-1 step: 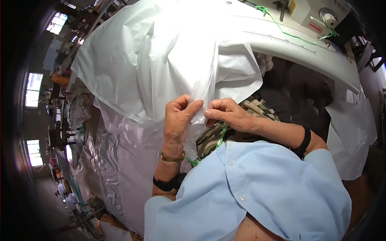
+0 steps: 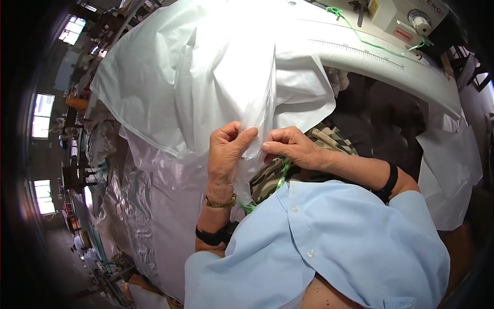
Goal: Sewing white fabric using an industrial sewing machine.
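A large sheet of thin white fabric (image 2: 216, 67) is draped over the sewing table and hangs down toward my lap. My left hand (image 2: 226, 154) pinches its hanging edge between thumb and fingers. My right hand (image 2: 293, 147) grips the same edge just to the right, fingertips almost touching the left thumb. A green thread (image 2: 280, 177) dangles below my right hand, over camouflage-patterned cloth (image 2: 267, 177) on my lap. I wear a gold bracelet and a black band on the left wrist, a black band on the right forearm.
A white sewing machine (image 2: 406, 18) stands at the top right with green thread (image 2: 370, 44) running across the white table edge (image 2: 401, 72). Clear plastic sheeting (image 2: 139, 206) hangs at left. More white fabric (image 2: 453, 170) hangs at right. Windows and cluttered workshop lie far left.
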Demonstrator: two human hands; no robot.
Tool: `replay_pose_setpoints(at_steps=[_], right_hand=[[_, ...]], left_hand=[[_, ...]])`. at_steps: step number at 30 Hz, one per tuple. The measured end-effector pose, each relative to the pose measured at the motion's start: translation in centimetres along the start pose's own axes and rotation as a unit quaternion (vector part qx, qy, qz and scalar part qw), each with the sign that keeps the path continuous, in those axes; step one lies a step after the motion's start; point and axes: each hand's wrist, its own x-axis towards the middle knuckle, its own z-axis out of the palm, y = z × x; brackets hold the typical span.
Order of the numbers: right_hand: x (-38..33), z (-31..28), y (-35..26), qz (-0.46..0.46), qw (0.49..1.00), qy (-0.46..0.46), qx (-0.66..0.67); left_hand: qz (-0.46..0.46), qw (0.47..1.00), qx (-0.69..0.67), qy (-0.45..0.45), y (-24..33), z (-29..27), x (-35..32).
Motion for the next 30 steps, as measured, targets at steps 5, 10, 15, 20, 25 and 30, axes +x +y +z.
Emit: replay_pose_setpoints(at_steps=[5, 10, 15, 20, 25, 30], right_hand=[[-0.1, -0.2, 0.8, 0.006, 0.999, 0.029, -0.029], [0.7, 0.0, 0.7, 0.054, 0.994, 0.044, -0.078], [2.5, 0.3, 0.6, 0.069, 0.991, 0.026, -0.109], [2.3, -0.3, -1.0, -0.024, 0.897, 0.008, -0.441], [-2.2, -2.3, -1.9, -0.01, 0.717, -0.012, -0.697], [-3.5, -5.0, 0.2, 0.071, 0.592, 0.039, -0.802]], left_hand=[[0.006, 1.0, 0.002, 0.007, -0.2, -0.4, 0.0], [-0.004, 0.999, -0.035, -0.02, -0.7, -0.8, -0.2], [-0.007, 1.0, -0.026, 0.009, -0.4, -0.7, -0.3], [0.006, 0.998, 0.047, 0.04, -0.1, -0.8, -0.4], [0.064, 0.985, 0.142, 0.076, 2.6, -3.2, -0.2], [0.116, 0.944, 0.301, 0.064, 7.1, -7.5, 1.0]])
